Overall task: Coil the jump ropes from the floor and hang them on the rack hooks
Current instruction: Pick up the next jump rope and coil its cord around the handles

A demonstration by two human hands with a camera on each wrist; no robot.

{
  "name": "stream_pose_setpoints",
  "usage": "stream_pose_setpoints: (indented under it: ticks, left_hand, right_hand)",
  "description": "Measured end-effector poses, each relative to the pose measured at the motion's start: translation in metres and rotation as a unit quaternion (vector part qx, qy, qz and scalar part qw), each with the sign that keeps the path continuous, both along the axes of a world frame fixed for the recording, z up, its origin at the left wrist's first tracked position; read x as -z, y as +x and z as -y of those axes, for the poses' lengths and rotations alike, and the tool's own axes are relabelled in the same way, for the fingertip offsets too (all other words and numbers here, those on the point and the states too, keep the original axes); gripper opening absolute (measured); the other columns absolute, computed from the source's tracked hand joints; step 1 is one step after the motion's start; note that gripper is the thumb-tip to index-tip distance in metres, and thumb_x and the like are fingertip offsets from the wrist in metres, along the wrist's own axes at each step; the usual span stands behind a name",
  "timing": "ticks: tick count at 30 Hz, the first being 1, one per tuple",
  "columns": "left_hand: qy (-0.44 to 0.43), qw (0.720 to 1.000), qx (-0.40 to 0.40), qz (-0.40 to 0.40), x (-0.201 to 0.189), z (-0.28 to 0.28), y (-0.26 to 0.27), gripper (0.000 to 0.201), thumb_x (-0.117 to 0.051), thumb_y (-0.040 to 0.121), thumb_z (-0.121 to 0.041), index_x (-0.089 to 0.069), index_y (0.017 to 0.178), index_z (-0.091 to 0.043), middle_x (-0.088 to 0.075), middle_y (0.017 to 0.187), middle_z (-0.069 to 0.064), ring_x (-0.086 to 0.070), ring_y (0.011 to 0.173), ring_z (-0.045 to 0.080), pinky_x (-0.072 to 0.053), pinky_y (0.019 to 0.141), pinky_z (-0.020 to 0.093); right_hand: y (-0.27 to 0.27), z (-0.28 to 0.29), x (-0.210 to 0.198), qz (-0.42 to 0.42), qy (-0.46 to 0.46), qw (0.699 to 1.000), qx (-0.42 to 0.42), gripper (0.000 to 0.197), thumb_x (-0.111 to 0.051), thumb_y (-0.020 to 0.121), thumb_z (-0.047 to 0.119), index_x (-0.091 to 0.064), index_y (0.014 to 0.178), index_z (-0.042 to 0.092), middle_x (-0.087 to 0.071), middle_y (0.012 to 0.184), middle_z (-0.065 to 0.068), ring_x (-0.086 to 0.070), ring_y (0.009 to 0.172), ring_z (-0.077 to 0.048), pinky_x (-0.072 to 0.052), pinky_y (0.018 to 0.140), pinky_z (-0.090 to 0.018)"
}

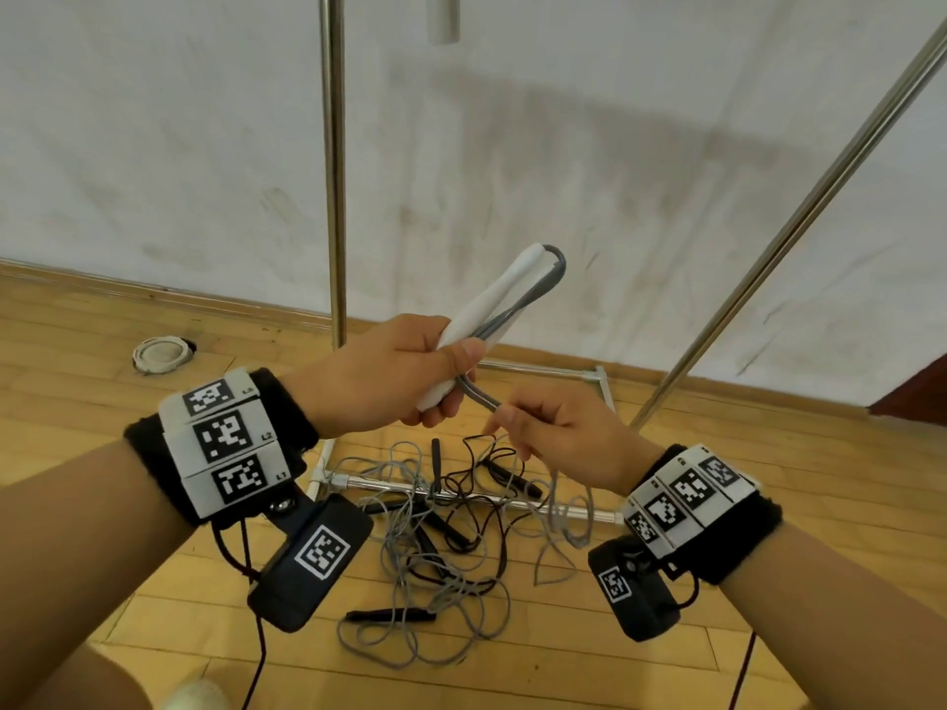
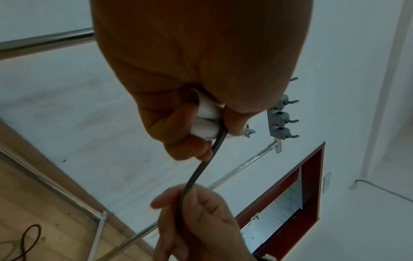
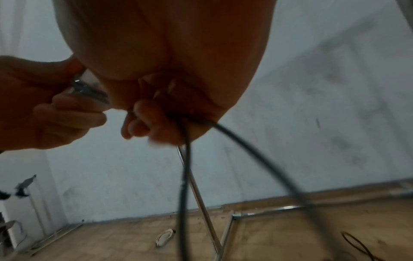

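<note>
Grey jump rope [image 1: 543, 292] barely begun: both white handles [image 1: 479, 320] clenched together in left hand [image 1: 379, 376], cord pinched by right hand [image 1: 553, 433] at 4 o'clock of it, rest trailing down. Tangled ropes [image 1: 440, 535] at 6 o'clock on wooden floor [image 1: 743, 627]. No coil visible; rack hooks [image 2: 283, 118] seemingly bare.

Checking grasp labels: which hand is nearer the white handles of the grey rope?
Left. The left hand grips the white handles directly. The right hand sits just below them, pinching the grey cord trailing from the handles.
</note>
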State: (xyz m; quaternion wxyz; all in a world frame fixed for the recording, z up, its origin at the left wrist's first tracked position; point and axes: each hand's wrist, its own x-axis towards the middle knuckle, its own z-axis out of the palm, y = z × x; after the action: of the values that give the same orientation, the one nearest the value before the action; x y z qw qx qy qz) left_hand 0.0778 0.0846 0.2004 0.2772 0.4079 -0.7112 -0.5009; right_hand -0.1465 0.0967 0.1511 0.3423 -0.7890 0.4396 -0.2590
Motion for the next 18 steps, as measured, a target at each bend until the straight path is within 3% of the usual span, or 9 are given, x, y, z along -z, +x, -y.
stream_pose_setpoints:
  ticks: [2,4,7,9,12,14,16,18]
  left_hand:
    - [0.002,1.0,0.019,0.021,-0.001,-0.002,0.001,0.035,-0.046,0.099,-0.039,-0.058,0.094,-0.006,-0.063,0.063,0.001,-0.057,0.055,0.016,-0.043,0.048,0.022]
    - [0.0,0.997,0.056,0.044,-0.002,-0.005,0.001,0.032,-0.046,0.1,-0.037,-0.058,0.094,-0.008,-0.063,0.064,0.001,-0.056,0.055,0.016,-0.043,0.048,0.022]
    - [-0.012,0.991,0.096,0.09,-0.002,-0.008,-0.001,0.025,-0.047,0.101,-0.036,-0.058,0.091,-0.017,-0.062,0.064,-0.002,-0.055,0.055,0.013,-0.044,0.05,0.019]
    - [-0.025,0.982,0.127,0.137,-0.003,-0.01,-0.001,0.025,-0.046,0.101,-0.039,-0.058,0.091,-0.019,-0.063,0.063,-0.002,-0.055,0.054,0.012,-0.043,0.051,0.017]
    - [-0.052,0.958,0.177,0.219,-0.002,-0.011,-0.001,0.021,-0.047,0.1,-0.043,-0.057,0.087,-0.029,-0.065,0.065,-0.001,-0.057,0.053,0.008,-0.048,0.055,0.019]
    - [-0.058,0.94,0.201,0.269,0.001,-0.013,-0.002,0.025,-0.048,0.099,-0.046,-0.059,0.085,-0.028,-0.066,0.066,-0.004,-0.057,0.053,0.006,-0.05,0.058,0.024]
    - [-0.075,0.921,0.215,0.317,0.005,-0.015,-0.004,0.028,-0.049,0.098,-0.049,-0.06,0.085,-0.026,-0.065,0.065,-0.005,-0.056,0.052,0.004,-0.049,0.058,0.025]
    - [-0.102,0.895,0.23,0.369,0.01,-0.018,-0.008,0.031,-0.048,0.097,-0.051,-0.059,0.084,-0.025,-0.061,0.065,-0.004,-0.052,0.051,0.006,-0.047,0.057,0.027]
  right_hand:
    - [-0.007,0.001,0.003,0.007,0.043,0.999,-0.014,0.021,-0.051,0.101,0.029,-0.071,0.097,0.024,-0.057,0.064,0.002,-0.056,0.054,-0.012,-0.052,0.054,-0.031]
    - [-0.014,0.003,0.006,-0.017,0.037,0.999,-0.008,0.019,-0.054,0.1,0.027,-0.071,0.099,0.02,-0.057,0.061,0.005,-0.055,0.053,-0.013,-0.05,0.055,-0.031]
    - [-0.016,0.006,0.008,-0.03,0.034,0.999,-0.006,0.017,-0.057,0.096,0.031,-0.07,0.087,0.023,-0.056,0.055,0.007,-0.052,0.052,-0.011,-0.047,0.059,-0.033]
    - [-0.016,0.007,0.007,-0.043,0.042,0.998,-0.021,0.02,-0.059,0.096,0.029,-0.068,0.079,0.027,-0.055,0.054,0.009,-0.05,0.052,-0.008,-0.046,0.058,-0.029]
    - [-0.023,0.009,0.001,-0.071,0.067,0.995,-0.038,0.022,-0.065,0.093,0.015,-0.067,0.076,0.03,-0.059,0.056,0.014,-0.053,0.054,-0.003,-0.048,0.058,-0.022]
    - [-0.024,0.013,-0.003,-0.122,0.076,0.987,-0.069,0.028,-0.068,0.089,0.003,-0.064,0.081,0.03,-0.062,0.065,0.015,-0.056,0.062,-0.001,-0.048,0.065,-0.024]
    - [-0.019,0.018,-0.005,-0.163,0.076,0.979,-0.099,0.028,-0.068,0.09,0.007,-0.064,0.081,0.033,-0.061,0.068,0.016,-0.053,0.063,0.002,-0.042,0.065,-0.021]
    - [-0.014,0.021,-0.005,-0.172,0.104,0.975,-0.093,0.018,-0.063,0.095,0.023,-0.07,0.079,0.025,-0.06,0.064,0.012,-0.049,0.057,-0.002,-0.038,0.059,-0.02]
